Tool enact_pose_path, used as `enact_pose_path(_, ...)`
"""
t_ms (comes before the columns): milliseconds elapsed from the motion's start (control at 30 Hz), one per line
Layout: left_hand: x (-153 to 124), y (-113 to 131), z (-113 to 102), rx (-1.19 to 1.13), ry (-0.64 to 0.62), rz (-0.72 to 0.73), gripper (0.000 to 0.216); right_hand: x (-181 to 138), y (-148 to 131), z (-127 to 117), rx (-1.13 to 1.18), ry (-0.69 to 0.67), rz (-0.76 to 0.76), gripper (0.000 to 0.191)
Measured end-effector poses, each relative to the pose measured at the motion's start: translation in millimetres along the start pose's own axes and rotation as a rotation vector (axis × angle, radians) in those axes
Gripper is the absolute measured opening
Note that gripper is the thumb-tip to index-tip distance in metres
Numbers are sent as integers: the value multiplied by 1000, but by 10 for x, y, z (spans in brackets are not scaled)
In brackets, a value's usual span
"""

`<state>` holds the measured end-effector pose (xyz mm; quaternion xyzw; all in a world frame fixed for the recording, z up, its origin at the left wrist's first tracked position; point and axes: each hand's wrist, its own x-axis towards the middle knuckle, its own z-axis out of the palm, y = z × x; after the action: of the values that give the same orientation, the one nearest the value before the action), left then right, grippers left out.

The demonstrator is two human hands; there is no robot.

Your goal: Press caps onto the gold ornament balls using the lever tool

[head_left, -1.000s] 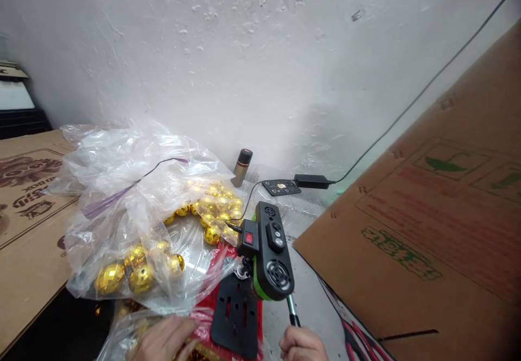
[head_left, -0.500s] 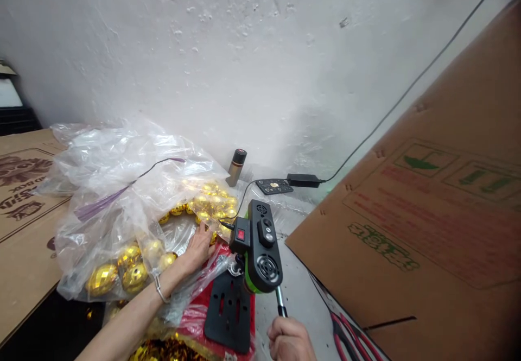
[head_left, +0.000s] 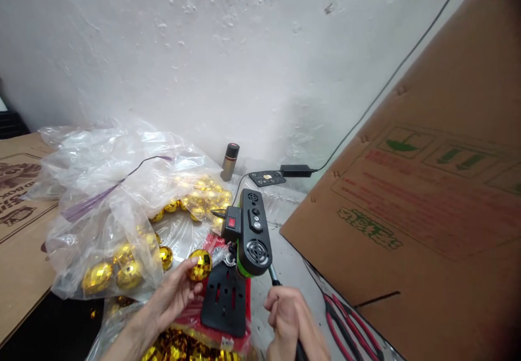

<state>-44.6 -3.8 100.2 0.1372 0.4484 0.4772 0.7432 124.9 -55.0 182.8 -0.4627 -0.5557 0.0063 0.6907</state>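
Note:
My left hand (head_left: pixel 179 287) holds a shiny gold mirrored ball (head_left: pixel 199 265) between thumb and fingers, just left of a small black machine (head_left: pixel 255 236) with round vents and a red switch. A slotted black base plate (head_left: pixel 223 301) lies beneath the machine on red sheeting. My right hand (head_left: pixel 291 317) is closed around the black handle (head_left: pixel 301 352) of a metal rod that runs up to the machine. More gold balls (head_left: pixel 129 273) lie in a clear plastic bag (head_left: pixel 103 241) on the left. Others fill the bottom edge, below my left hand.
A dark spray-can-like cylinder (head_left: pixel 230 162) stands by the wall. A black power adapter (head_left: pixel 296 171) and a flat black patterned item (head_left: pixel 267 178) lie behind the machine. Red-and-black handled tools (head_left: pixel 353 328) sit at lower right, beside a large cardboard box (head_left: pixel 407 187). Another carton (head_left: pixel 24 198) is at left.
My left hand has come back from the bag area toward me and now holds a gold ball. My right hand stays on the handle. The whole view has shifted slightly.

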Motion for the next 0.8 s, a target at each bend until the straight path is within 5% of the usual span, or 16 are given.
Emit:
enact_pose_path(133,-7,-179,128,-160,6,-165,18,75,49,18,59,-3,-153,34)
enact_pose_path(267,37,-269,158,-237,-20,-165,20,55,47,-1,51,-37,-98,35)
enact_pose_path(433,33,-284,89,-219,24,-132,23,53,100,-40,53,-71,-214,33)
enact_pose_path(633,137,-453,-76,-4,17,-20,43,81,135,-94,37,-148,-229,31)
enact_pose_path(800,320,-663,-144,389,-19,172,72,85,148,-103,40,-134,-218,31)
